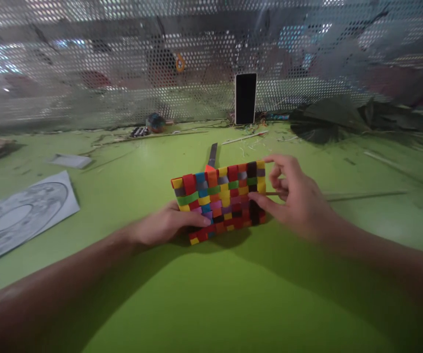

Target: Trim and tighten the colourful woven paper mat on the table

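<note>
A person's two bare hands steady a woven panel [221, 201] on a green table [211, 294], seen from a head-worn camera. The panel is a small rectangle of interlaced strips in red, yellow, green, blue, orange, purple, grey and black, forming a checkered pattern; it stands tilted on its lower long edge near the middle of the table, its face turned toward the camera. The left hand [167, 225] grips the panel's lower left corner, fingers closed on it from beneath and thumb lying across the front. The right hand [296, 198] is at the right edge: thumb and forefinger pinch the panel's right side at mid-height, while the other fingers [276, 162] curl near the top right corner. A thin stick [362, 196] lies on the table beyond the right hand, partly hidden by it. Behind the panel a grey strip [212, 154] points away toward a dark phone [246, 98] that stands upright against a perforated metal screen [86, 59]. A printed sheet [16, 215] lies at the left of the table, well apart from the hands, and dark leaves [325, 122] are heaped at the far right. Scraps and loose threads litter the table's far edge.
</note>
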Available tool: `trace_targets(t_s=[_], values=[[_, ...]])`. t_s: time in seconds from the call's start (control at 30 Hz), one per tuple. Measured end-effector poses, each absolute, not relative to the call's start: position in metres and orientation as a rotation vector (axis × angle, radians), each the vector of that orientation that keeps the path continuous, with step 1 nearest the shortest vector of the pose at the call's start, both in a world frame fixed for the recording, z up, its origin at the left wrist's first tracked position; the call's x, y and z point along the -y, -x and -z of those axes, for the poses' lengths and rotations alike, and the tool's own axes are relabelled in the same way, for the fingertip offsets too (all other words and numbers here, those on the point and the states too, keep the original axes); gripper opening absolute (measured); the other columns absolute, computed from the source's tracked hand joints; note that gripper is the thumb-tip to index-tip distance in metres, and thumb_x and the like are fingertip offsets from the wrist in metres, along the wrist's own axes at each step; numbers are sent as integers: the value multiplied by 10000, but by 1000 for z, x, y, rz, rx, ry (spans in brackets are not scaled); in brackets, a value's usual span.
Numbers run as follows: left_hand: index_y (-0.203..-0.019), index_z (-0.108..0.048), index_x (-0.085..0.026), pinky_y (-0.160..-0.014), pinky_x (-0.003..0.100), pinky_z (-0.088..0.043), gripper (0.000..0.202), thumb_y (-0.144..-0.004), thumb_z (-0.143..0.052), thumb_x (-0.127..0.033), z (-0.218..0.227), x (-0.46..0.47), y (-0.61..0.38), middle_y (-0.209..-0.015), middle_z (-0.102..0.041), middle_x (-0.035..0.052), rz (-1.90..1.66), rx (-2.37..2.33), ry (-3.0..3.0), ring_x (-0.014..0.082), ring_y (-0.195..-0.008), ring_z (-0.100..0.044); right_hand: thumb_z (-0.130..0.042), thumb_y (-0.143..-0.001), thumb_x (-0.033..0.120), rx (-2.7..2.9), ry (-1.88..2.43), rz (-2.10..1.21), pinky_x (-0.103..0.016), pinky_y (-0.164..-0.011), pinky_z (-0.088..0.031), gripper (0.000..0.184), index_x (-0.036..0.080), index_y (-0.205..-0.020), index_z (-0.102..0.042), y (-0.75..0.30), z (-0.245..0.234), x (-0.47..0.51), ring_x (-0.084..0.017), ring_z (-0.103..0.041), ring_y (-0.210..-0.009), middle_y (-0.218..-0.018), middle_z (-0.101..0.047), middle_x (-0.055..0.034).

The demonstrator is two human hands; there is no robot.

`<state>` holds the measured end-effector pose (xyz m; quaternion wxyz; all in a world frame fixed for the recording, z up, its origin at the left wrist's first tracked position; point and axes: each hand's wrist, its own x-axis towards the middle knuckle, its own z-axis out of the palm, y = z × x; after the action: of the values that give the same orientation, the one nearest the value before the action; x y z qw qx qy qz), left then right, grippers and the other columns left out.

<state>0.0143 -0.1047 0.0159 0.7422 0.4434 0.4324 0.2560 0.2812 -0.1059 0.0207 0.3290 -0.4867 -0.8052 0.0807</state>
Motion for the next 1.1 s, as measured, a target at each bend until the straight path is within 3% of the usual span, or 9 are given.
trace_targets(t_s=[0.3, 0.4, 0.53, 0.77, 0.93, 1.1], values=[[-833, -768, -197, -893, 466, -632, 205, -636, -803, -154, -8, 102, -18, -886, -794, 93, -668, -992, -850, 345, -986, -750, -583, -950, 560, 2135, 1272, -400, -342, -603, -582, 628, 193, -1437, -430, -281, -28, 104, -215, -638, -746, -938, -626, -88], [-856, -767, -185, -900, 467, -628, 240, -622, -806, -149, -8, 102, -20, -896, -795, 95, -687, -962, -830, 339, -992, -749, -610, -934, 556, 2134, 1298, -360, -347, -593, -583, 655, 186, -1444, -431, -281, -29, 106, -227, -648, -744, -941, -643, -97], [-898, -775, -175, -910, 453, -618, 230, -670, -805, -188, -7, 101, -17, -930, -794, 105, -636, -924, -893, 321, -971, -752, -646, -915, 531, 2144, 1319, -299, -333, -560, -563, 680, 184, -1452, -416, -280, -29, 110, -217, -649, -698, -943, -659, -99], [-810, -773, -220, -760, 377, -644, 113, -697, -768, -217, -12, 103, -16, -896, -790, 86, -548, -1026, -1015, 297, -877, -754, -621, -921, 417, 2253, 1325, -215, -310, -532, -502, 617, 208, -1451, -385, -280, -30, 111, -192, -617, -635, -923, -678, -87], [-869, -774, -192, -875, 440, -621, 183, -689, -783, -227, -12, 101, -18, -959, -788, 106, -531, -985, -1030, 313, -926, -749, -558, -935, 348, 2336, 1367, -64, -280, -501, -376, 572, 183, -1450, -372, -277, -31, 112, -158, -543, -548, -859, -677, -65], [-945, -780, -201, -932, 437, -600, 247, -698, -775, -225, -11, 100, -17, -1043, -785, 105, -524, -903, -1029, 310, -987, -744, -546, -938, 324, 2384, 1439, -109, -280, -522, -351, 591, 191, -1475, -336, -275, -35, 112, -173, -546, -549, -756, -661, -28]])
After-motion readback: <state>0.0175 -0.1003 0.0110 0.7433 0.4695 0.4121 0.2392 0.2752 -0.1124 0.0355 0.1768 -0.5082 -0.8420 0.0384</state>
